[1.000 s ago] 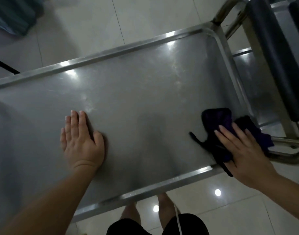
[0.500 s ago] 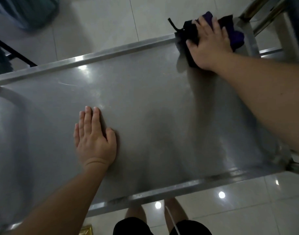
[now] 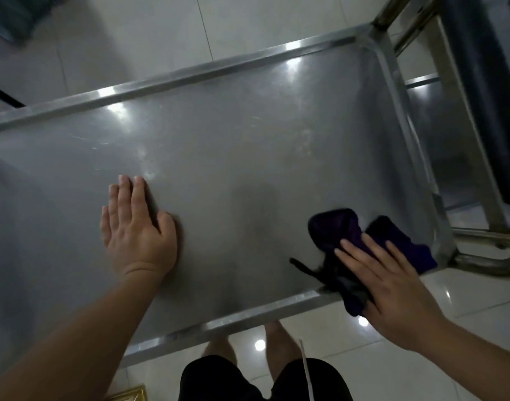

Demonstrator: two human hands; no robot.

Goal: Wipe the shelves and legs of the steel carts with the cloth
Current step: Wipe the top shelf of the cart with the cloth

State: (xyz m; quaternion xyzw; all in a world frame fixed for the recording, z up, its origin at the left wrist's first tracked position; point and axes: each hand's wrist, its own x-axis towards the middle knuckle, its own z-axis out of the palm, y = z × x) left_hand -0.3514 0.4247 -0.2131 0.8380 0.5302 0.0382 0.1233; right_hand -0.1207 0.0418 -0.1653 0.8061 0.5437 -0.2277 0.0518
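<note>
Cloth at the near rim, lower right of the frame

The right hand (image 3: 392,285) presses flat, fingers straight, on the dark cloth (image 3: 343,233), which overhangs the top shelf (image 3: 248,157) edge and could slide off; the left hand (image 3: 138,230) rests open on the steel, and the shelf holds nothing else.

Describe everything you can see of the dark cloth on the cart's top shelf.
The cloth is dark purple to black, soft and crumpled, bunched into two humps with a thin dark strap or tail trailing toward the left. It lies at the near right corner of the steel shelf, partly draped over the near rim. The right hand presses on it with fingers straight and spread, covering its near part. The left hand lies flat on the shelf, well apart from it.
</note>
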